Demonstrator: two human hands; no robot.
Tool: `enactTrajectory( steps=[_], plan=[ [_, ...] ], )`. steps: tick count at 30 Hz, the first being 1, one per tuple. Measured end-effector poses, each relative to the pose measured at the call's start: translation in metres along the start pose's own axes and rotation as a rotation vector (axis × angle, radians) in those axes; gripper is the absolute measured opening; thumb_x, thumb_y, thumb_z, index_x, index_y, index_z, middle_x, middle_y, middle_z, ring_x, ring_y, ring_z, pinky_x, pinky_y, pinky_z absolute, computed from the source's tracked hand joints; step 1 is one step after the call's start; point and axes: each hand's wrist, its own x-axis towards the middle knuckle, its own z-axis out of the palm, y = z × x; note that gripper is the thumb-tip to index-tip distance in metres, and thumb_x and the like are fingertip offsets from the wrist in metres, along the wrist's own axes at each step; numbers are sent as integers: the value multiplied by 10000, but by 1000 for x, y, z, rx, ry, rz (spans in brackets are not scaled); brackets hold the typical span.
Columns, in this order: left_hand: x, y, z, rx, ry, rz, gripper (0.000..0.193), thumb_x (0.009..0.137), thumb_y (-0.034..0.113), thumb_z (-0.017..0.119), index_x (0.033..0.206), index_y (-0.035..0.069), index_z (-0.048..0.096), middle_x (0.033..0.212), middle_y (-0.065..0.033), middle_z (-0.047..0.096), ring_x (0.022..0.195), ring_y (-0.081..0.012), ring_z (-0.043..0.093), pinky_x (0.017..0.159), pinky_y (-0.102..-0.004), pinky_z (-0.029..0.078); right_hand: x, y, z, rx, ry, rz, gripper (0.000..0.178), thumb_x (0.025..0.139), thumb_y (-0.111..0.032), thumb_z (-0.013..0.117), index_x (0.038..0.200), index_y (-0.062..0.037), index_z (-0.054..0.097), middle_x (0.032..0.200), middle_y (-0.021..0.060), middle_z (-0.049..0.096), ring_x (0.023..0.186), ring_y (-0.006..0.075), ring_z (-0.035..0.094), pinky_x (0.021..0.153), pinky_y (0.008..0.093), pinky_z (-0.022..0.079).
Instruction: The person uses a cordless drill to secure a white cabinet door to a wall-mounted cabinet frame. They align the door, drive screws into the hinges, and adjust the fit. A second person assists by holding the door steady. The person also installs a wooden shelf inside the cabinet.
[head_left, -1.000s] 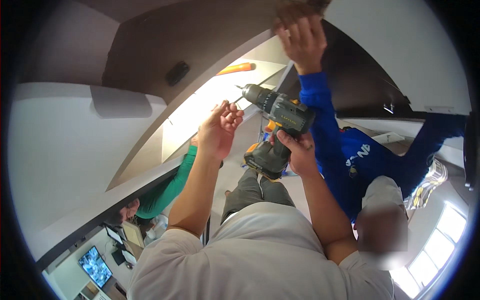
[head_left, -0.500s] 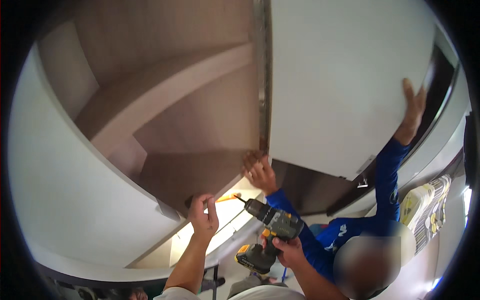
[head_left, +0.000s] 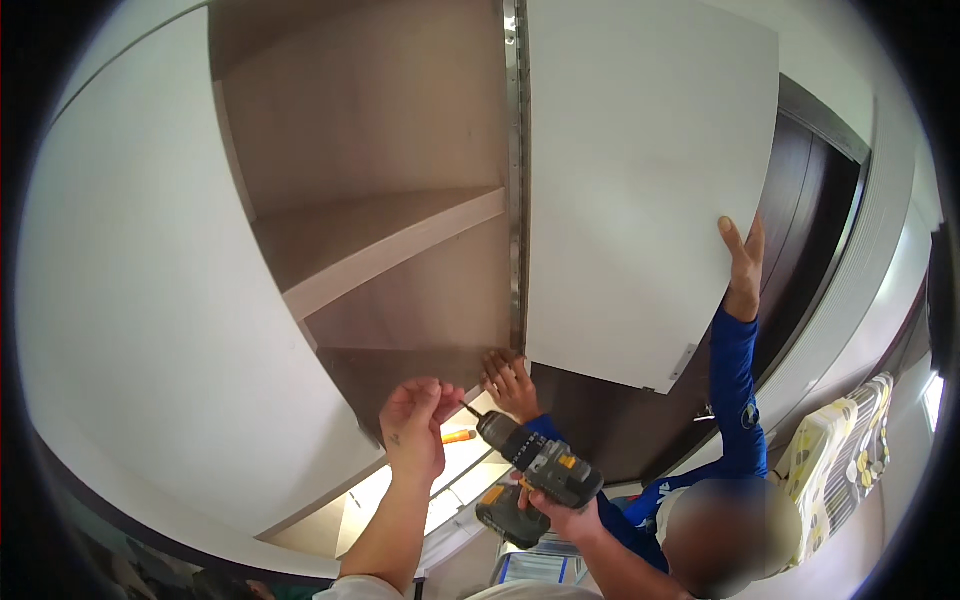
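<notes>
Right hand (head_left: 562,512): fingers clamped on cordless drill (head_left: 538,468) grip, below the cabinet (bit aimed up-left).
Left hand (head_left: 415,428): fingertips pinched together at the bit tip.
Co-worker's hands: steadying white door panel (head_left: 640,180).

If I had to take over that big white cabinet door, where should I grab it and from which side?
Probably take the white door by its free edges, from the side away from the metal hinge strip. The panel is flat with no handle visible, so only edges offer purchase. The co-worker's hands already brace the outer edge and the lower corner near the hinge.
</notes>
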Motion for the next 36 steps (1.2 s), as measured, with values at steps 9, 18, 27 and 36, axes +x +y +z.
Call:
enactTrajectory(
  steps=[9,18,27,36],
  plan=[
    [-1,46,28,-113,-257,-113,119,1014,132,643,1065,25,629,989,-102,690,938,-205,710,791,-354,605,25,-48,13,-202,-31,-252,469,933,-243,786,1312,-43,594,1175,122,695,823,171,655,747,332,543],
    [21,61,58,-397,-394,-168,137,1046,243,609,1051,111,647,1024,-31,708,994,-204,709,835,-333,567,41,-90,33,-205,4,-439,585,886,-369,820,1324,-40,615,1192,153,693,925,218,667,694,351,558],
    [28,64,62,-345,-421,-98,151,1043,262,616,1049,115,647,1013,-30,698,928,-184,723,816,-314,576,39,-87,23,-261,-8,-422,592,866,-354,844,1325,-53,622,1183,155,705,920,205,665,707,339,555],
    [26,61,62,-409,-425,-135,116,1049,183,583,1056,77,631,998,-62,689,942,-240,739,829,-317,599,36,-89,30,-179,-11,-380,573,865,-351,845,1312,-62,633,1186,148,708,871,191,655,727,331,550]
  ],
)
